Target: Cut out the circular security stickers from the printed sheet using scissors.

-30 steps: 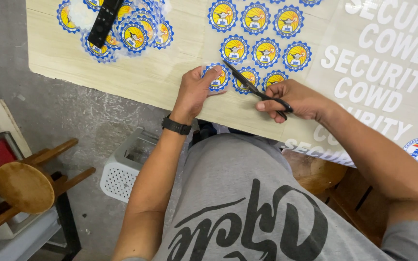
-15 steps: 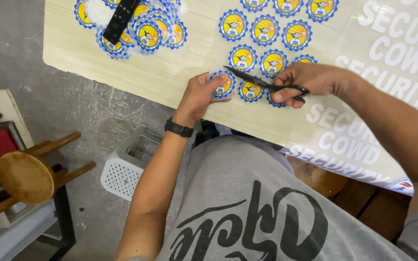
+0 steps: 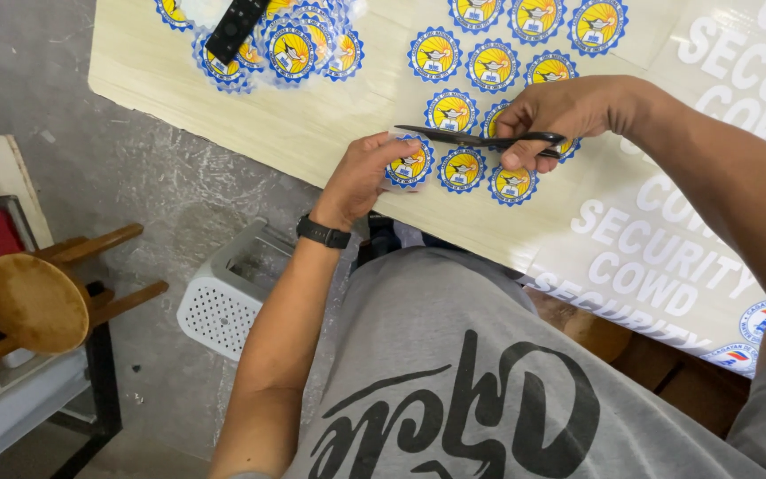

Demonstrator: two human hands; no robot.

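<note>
My right hand [image 3: 569, 111] grips black-handled scissors [image 3: 480, 139], blades pointing left over a printed sheet of round blue-and-yellow seal stickers [image 3: 489, 64]. My left hand [image 3: 365, 177] pinches the sheet's near corner at one round sticker [image 3: 411, 166], just under the blade tips. A black watch [image 3: 323, 233] sits on my left wrist. The sheet lies on a pale wooden tabletop [image 3: 223, 115].
A pile of cut round stickers [image 3: 299, 49] with a black remote-like object [image 3: 234, 28] on it lies at the table's far left. White lettered transfer sheets [image 3: 667, 257] cover the right. On the floor stand a white perforated basket [image 3: 228, 297] and a wooden stool [image 3: 33, 302].
The view has shifted, so the table appears lower and further right. My right hand with the scissors rose and turned its blades flatter, pointing left; my left hand keeps hold of the sticker corner.
</note>
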